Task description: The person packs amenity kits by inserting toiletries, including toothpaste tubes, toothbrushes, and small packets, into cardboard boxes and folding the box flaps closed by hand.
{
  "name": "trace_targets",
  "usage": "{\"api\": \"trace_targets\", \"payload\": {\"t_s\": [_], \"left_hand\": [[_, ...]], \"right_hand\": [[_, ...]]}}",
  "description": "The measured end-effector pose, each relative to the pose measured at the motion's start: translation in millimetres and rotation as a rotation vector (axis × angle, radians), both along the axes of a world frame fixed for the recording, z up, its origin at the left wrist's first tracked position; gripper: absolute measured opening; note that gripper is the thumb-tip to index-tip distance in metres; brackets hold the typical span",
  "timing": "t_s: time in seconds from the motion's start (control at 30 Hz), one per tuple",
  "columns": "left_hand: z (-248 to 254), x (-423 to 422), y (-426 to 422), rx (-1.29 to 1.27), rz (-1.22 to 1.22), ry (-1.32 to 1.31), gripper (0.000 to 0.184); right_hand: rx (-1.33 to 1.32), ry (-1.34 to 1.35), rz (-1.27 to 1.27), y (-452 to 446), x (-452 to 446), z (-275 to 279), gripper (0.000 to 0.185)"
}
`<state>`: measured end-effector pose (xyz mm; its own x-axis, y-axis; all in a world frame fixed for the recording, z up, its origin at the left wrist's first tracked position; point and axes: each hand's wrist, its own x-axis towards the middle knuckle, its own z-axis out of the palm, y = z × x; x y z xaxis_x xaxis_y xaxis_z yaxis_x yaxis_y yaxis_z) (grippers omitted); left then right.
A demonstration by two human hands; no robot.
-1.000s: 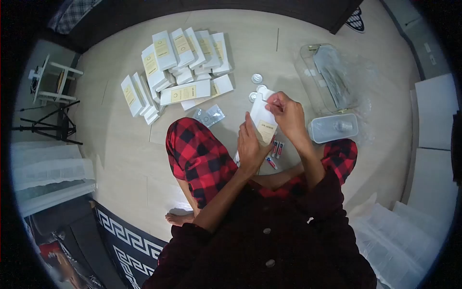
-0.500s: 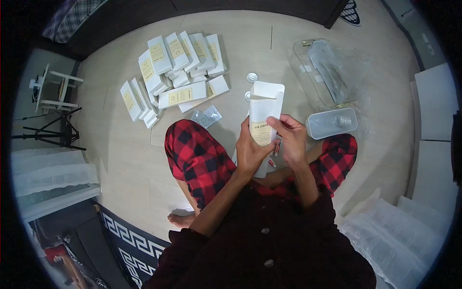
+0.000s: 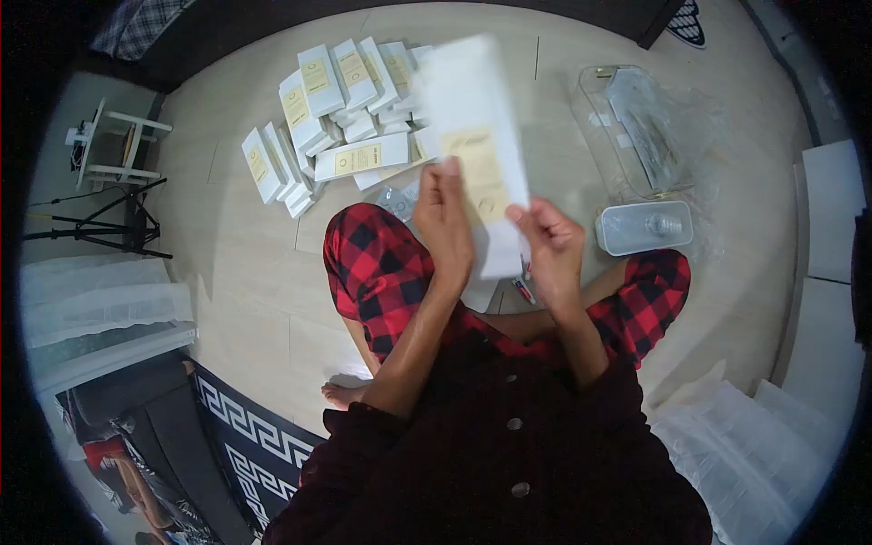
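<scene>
Cross-legged on the floor (image 3: 241, 291), the person (image 3: 472, 445) has a white box (image 3: 498, 168) up in both hands, just right of the pile of labelled boxes (image 3: 356, 122) and nearer the body; its blurred upper end covers the pile's right edge. I take it both long sides are gripped to keep it steady, with its cream label (image 3: 472, 173) facing up. The pile sits probably so as to be reachable yet out of the hands' way. Well to the pile's right stand a frosted tub (image 3: 627, 241) and, beyond it, a large clear case (image 3: 601, 145) among loose plastic (image 3: 704, 159), likely put there for the right arm. A small tube (image 3: 523, 289) lies nearer the body than the pile and to its right; a clear packet (image 3: 394, 202) lies just on the pile's near side.

The left hand (image 3: 445, 218) is pinched closed on the box's left edge, thumb beside the label. The right hand (image 3: 552, 241) is closed on the right edge, lower down, thumb in front. The box spans between them, mostly reaching past the fingertips; how the fingers sit behind it, I can't tell.
</scene>
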<state>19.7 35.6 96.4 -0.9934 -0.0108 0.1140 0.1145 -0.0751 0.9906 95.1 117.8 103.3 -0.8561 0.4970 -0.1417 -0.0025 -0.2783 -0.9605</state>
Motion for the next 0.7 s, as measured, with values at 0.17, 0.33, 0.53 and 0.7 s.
{"api": "trace_targets", "payload": {"t_s": [0.17, 0.33, 0.53, 0.7], "left_hand": [[-14.2, 2.7, -8.1, -0.074, 0.087, -0.028, 0.031], [-6.5, -3.8, -25.2, 0.192, 0.007, -0.111, 0.032], [-37.4, 25.4, -35.6, -0.369, -0.124, -0.021, 0.033], [-57.8, 80.3, -0.3, 0.001, -0.443, -0.37, 0.025]], "right_hand": [[-0.027, -0.031, 0.139, -3.0, 5.6, -0.7, 0.024], [0.077, -0.27, 0.345, -0.3, 34.7, -20.4, 0.025], [0.112, -0.169, 0.203, -9.3, 55.3, -47.8, 0.039], [0.201, 0.016, -0.201, 1.5, 36.9, -38.4, 0.045]]}}
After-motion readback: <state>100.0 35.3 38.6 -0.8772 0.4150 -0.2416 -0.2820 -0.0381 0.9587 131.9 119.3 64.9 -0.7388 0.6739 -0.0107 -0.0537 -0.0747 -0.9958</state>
